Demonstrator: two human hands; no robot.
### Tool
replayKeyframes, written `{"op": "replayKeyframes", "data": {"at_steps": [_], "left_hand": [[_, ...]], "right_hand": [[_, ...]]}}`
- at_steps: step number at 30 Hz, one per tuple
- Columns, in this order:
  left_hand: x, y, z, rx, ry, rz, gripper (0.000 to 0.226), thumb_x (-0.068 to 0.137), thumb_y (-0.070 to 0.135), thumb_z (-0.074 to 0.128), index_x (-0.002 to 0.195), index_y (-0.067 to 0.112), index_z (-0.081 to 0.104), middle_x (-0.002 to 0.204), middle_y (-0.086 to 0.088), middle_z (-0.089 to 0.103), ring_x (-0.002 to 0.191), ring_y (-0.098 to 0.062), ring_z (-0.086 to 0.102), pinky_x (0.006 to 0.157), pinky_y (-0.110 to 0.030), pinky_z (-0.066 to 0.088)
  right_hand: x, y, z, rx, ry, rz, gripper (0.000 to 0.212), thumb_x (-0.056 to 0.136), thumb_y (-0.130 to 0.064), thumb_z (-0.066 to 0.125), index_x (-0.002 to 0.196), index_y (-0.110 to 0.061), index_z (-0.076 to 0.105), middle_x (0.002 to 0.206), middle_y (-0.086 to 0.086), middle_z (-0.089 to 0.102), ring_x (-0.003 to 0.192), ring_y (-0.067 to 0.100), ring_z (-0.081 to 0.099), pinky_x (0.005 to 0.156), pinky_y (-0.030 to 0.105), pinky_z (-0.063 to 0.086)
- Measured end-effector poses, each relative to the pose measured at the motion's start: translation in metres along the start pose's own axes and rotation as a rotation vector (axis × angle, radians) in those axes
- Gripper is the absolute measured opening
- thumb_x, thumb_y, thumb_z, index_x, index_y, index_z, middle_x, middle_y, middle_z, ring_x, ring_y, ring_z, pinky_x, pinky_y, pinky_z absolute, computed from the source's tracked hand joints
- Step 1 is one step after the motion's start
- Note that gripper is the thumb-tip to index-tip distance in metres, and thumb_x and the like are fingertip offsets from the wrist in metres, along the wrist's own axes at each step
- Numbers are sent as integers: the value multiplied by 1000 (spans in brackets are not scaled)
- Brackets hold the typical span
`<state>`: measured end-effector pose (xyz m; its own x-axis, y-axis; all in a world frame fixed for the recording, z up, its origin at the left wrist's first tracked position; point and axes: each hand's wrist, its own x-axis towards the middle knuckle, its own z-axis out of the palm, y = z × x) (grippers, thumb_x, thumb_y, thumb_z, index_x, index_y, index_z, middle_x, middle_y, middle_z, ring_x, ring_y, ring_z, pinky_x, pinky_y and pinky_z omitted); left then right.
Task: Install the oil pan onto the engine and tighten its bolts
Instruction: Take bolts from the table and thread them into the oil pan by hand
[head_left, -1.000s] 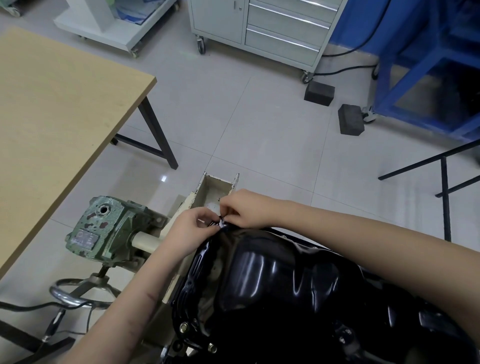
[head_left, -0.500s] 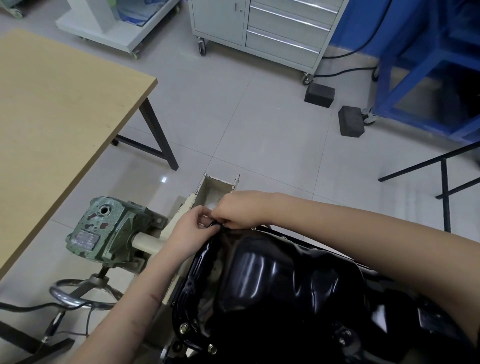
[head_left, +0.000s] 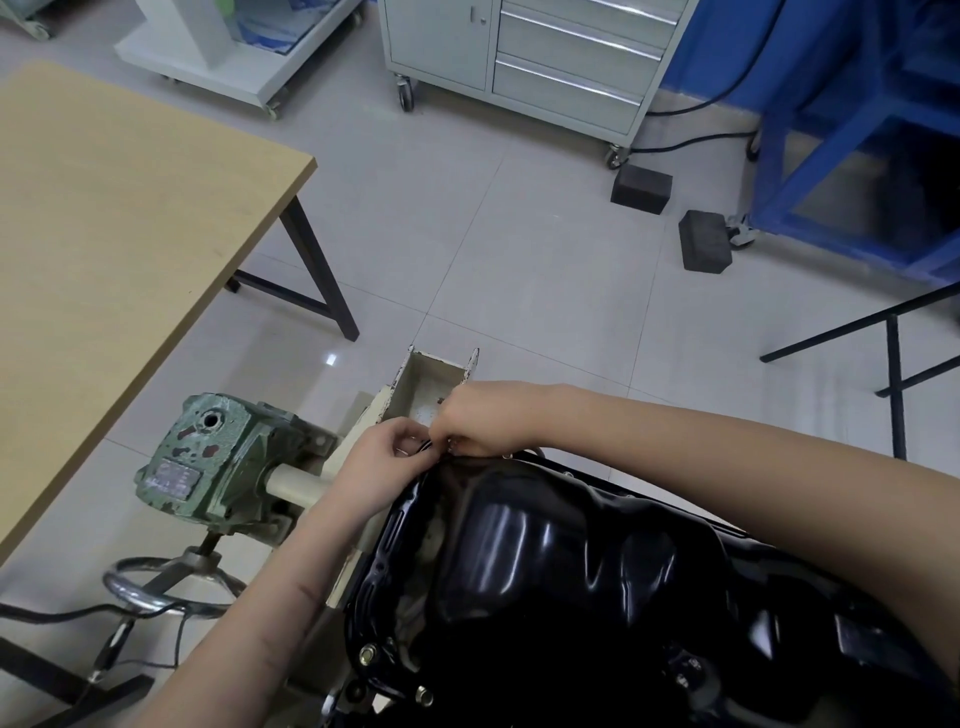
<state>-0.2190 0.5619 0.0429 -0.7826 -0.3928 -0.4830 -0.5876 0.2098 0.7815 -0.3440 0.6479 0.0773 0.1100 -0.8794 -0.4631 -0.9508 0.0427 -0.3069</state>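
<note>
1. The black oil pan (head_left: 571, 561) sits on the engine, on the stand beside the green gearbox (head_left: 218, 467).
2. My right hand (head_left: 483, 415) has moved slightly down onto the far flange corner, fingers curled; I judge it pinches a bolt, which is hidden.
3. My left hand (head_left: 379, 467) still curls at the pan rim; what it holds, I cannot tell.
4. Bolts (head_left: 369, 656) near me are already in.

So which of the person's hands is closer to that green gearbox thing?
Left. The left hand sits just right of the green gearbox, near its cream shaft; the right hand lies farther right, beyond the left.
</note>
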Motion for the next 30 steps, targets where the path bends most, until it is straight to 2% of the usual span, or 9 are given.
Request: {"op": "replayKeyframes", "data": {"at_steps": [3,7,13,15,21,25,30], "left_hand": [[1,0,0,6,-6,-10,10,82,4,65,81,13,59,64,2,56,58,-10,50,52,-9,38],[2,0,-1,10,-18,-22,8,82,4,65,88,7,60,65,0,56,58,-10,50,56,-15,39],[1,-1,0,-6,-5,-24,8,82,5,65,86,8,60,66,0,55,60,-9,49,56,-15,38],[1,-1,0,-8,0,-21,9,82,6,66,82,11,59,62,2,53,55,-4,47,52,-11,35],[0,-2,0,-29,-8,-22,11,82,8,66,78,17,60,65,2,57,61,-10,50,60,-17,38],[0,-1,-1,-24,-9,-23,18,82,7,66,73,21,59,68,0,60,64,-13,52,62,-19,39],[0,-1,-1,-23,9,-17,23,81,6,66,68,23,58,53,12,52,49,1,48,50,-6,34]], "right_hand": [[-2,1,1,-41,1,-23,29,92,-8,44,116,-10,60,109,11,62,102,26,54,78,30,37],[-1,0,0,-165,-3,-62,26,94,-11,40,113,-7,56,110,12,59,101,27,54,72,33,36],[4,-4,3,-308,-12,-98,29,97,-24,38,115,-6,51,113,11,58,104,28,55,74,36,41],[4,-1,3,-312,11,-89,30,98,-26,37,115,-5,51,113,11,57,104,28,54,75,37,41],[3,4,4,-258,6,-89,28,97,-23,40,117,-7,53,109,13,57,101,28,54,67,33,33],[2,5,2,-219,-5,-72,26,95,-17,41,114,-7,56,109,13,57,100,29,54,72,34,37],[0,3,3,-285,-4,-96,26,96,-12,36,114,-6,54,109,13,57,97,29,55,66,33,34]]}}
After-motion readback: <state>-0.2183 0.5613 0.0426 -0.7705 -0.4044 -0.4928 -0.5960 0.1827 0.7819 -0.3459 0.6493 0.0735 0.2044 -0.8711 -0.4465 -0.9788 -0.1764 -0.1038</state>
